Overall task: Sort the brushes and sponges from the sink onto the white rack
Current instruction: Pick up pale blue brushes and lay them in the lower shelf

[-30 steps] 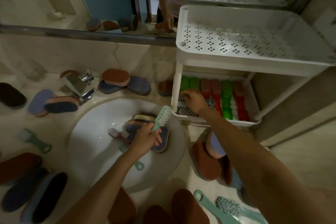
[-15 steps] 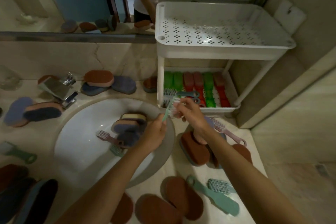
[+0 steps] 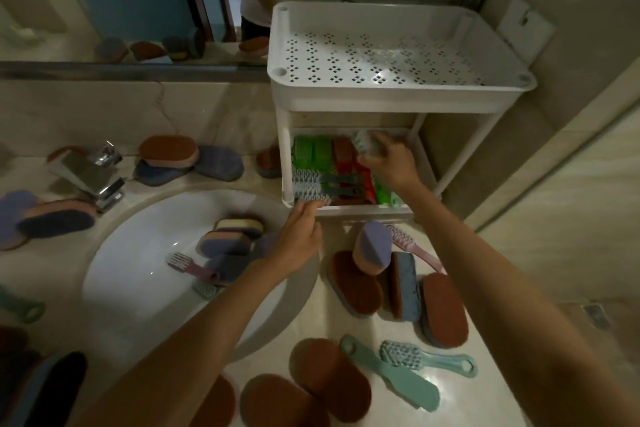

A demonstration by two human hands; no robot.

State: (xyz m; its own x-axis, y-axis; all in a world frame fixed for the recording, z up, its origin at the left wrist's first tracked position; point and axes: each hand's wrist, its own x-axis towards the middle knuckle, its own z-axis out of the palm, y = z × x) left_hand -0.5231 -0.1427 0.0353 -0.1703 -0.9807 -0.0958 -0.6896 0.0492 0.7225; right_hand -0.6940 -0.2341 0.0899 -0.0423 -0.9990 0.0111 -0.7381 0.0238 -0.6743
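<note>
Pale green plastic brush [image 3: 365,143] sat gripped in your right hand [image 3: 391,165] over the white plastic rack's [image 3: 346,99] lower shelf, your left hand [image 3: 301,232] empty and relaxed, oval foam sponges [image 3: 232,239] left in the round white sink [image 3: 138,253].

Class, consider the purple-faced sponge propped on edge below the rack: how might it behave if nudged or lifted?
Standing tilted on its narrow edge, the purple-faced sponge would probably topple at a nudge. Its foam-like layers suggest it is light for its size and squashy under a grip.
</note>
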